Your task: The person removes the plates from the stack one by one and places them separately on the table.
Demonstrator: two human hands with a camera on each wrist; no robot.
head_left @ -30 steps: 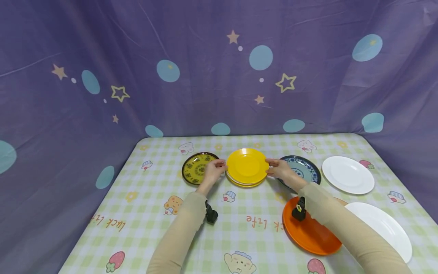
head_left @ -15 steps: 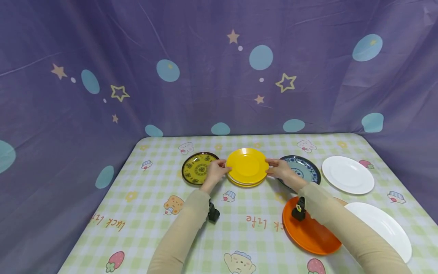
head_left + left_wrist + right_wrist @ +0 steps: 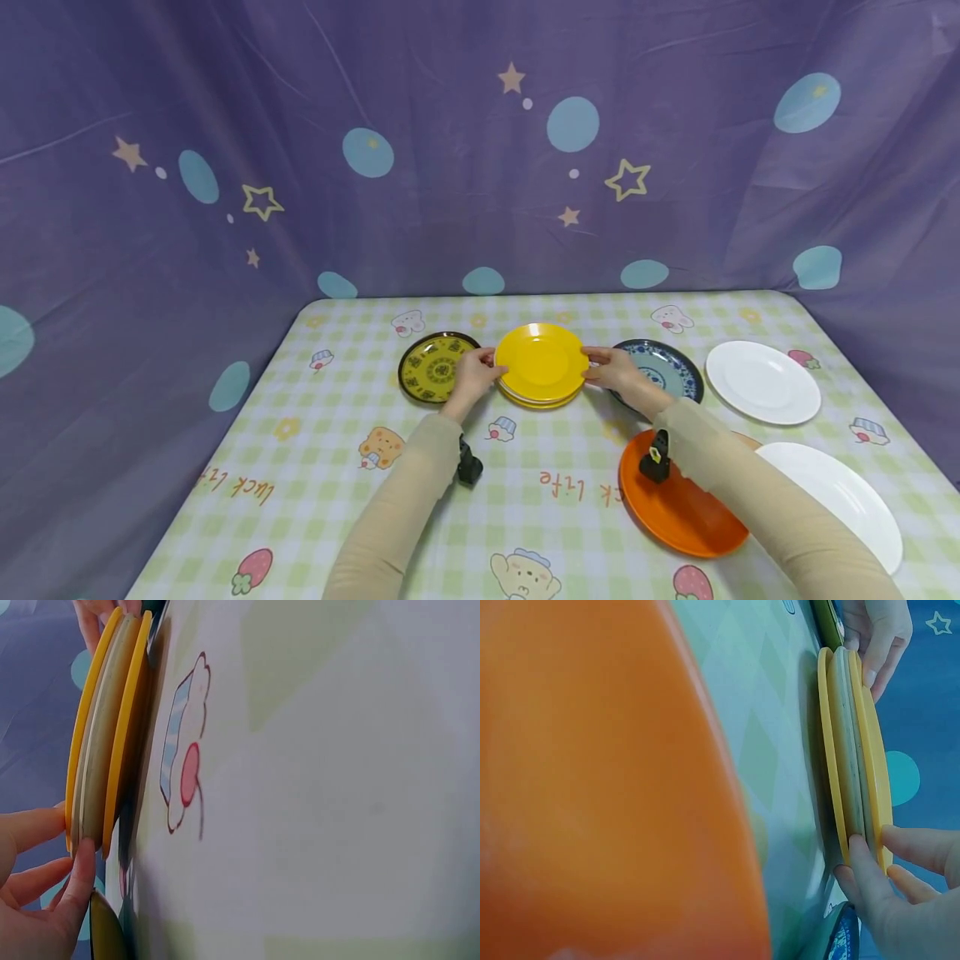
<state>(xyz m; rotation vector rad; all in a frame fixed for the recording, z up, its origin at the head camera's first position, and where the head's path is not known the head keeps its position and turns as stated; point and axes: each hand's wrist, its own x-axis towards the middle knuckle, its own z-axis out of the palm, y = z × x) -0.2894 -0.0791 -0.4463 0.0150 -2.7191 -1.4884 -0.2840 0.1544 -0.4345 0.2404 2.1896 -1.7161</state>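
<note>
A small stack of round plates sits at the table's back middle, a yellow plate (image 3: 542, 362) on top. Side-on in the left wrist view, pale plates (image 3: 105, 735) lie between that one and another yellow plate (image 3: 129, 735) at the bottom. My left hand (image 3: 472, 379) grips the stack's left rim, thumb over the top plate's edge. Opposite it, my right hand (image 3: 618, 375) pinches the right rim; the right wrist view shows its fingertips (image 3: 859, 851) against the edges. Beneath the right hand and wrist, a blue patterned plate (image 3: 675, 371) is partly hidden.
An olive plate with a dark rim (image 3: 420, 375) lies left of the stack. Rightward are a white plate (image 3: 763, 383), a larger white plate (image 3: 847, 500) and an orange plate (image 3: 678, 521), partly under the right forearm. A checked cloth (image 3: 300, 500) covers the table; a purple curtain (image 3: 450, 225) hangs behind.
My left hand has shifted slightly right and its thumb has come over the stack's rim. The right hand and the plates look almost unmoved.
</note>
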